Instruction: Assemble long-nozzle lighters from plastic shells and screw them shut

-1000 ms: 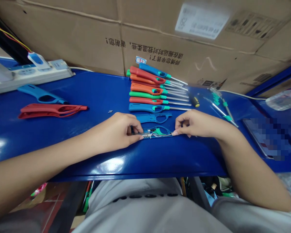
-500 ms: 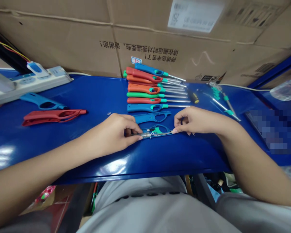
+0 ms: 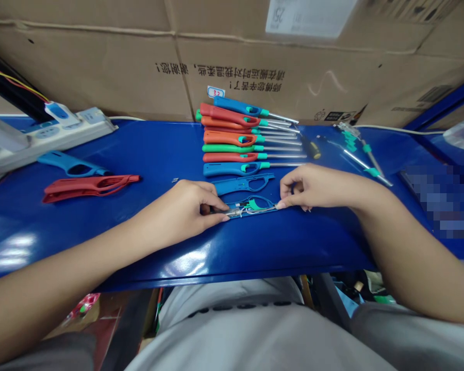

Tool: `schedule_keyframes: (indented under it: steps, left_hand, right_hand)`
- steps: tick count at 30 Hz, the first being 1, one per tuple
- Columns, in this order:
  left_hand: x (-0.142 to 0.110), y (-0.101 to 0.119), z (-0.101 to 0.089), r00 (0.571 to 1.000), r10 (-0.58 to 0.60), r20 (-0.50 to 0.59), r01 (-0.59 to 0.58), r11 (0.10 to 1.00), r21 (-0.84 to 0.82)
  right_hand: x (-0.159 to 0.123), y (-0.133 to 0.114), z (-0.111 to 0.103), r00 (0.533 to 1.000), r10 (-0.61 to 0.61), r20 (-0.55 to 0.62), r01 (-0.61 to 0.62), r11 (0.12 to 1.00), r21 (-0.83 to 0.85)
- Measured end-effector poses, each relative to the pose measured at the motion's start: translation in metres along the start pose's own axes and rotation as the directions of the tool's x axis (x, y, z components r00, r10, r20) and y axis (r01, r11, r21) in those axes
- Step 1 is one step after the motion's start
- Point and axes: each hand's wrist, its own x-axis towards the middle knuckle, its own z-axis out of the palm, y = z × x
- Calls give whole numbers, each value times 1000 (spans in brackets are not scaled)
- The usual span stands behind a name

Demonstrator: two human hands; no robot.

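Note:
An opened blue lighter half-shell (image 3: 251, 212) lies on the table with a silvery inner part, thin tubing and a green trigger (image 3: 254, 204) in it. My left hand (image 3: 195, 208) is closed around the shell's left end, thumb and fingers on the silvery part. At the shell's right tip, my right hand (image 3: 305, 188) pinches the end of the thin tube or wire; the exact piece is too small to make out. Just behind lies the matching blue half-shell (image 3: 242, 184), partly hidden by my left fingers. Several assembled long-necked lighters (image 3: 232, 138) form a row farther back.
Blue (image 3: 67, 164) and red (image 3: 87, 186) shells lie at left, near a white power strip (image 3: 54, 135). Small metal pins (image 3: 175, 180) sit beside my left hand. A screwdriver (image 3: 312, 148) and metal lighter tubes (image 3: 361, 164) lie at right. A cardboard box (image 3: 112, 67) stands behind.
The camera view has shifted slightly. Both hands stay at the two ends of the opened lighter shell, with only slight finger movement visible.

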Motion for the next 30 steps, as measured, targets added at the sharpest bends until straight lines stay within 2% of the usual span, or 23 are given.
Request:
schedule_keyframes:
  steps: [10,17,19,22,25,27,30]
  left_hand:
    - [0,-1,0,999,37,1,-37,999,-18]
    - [-2,4,1,998,63,-16,-62,996,57]
    - [-3,4,-3,1000,24,0,-24,999,40]
    - [-2,1,-11,991,-119,54,123,989,-80]
    - [-1,-1,-18,980,-197,10,197,974,-116]
    - [0,-1,-19,987,-158,-22,156,985,-70]
    - [2,1,-16,995,-94,24,95,995,-35]
  right_hand:
    - [1,1,1,1000,-14,0,14,1000,-4]
    - [0,1,0,1000,-2,-3,2,1000,-5]
    - [0,1,0,1000,5,-1,-5,1000,3]
    - [0,2,0,1000,11,1,-11,1000,8]
    - [0,2,0,1000,18,5,-18,1000,13]
    - [0,2,0,1000,20,7,-20,1000,17]
    - [1,3,0,1000,14,8,-15,1000,17]
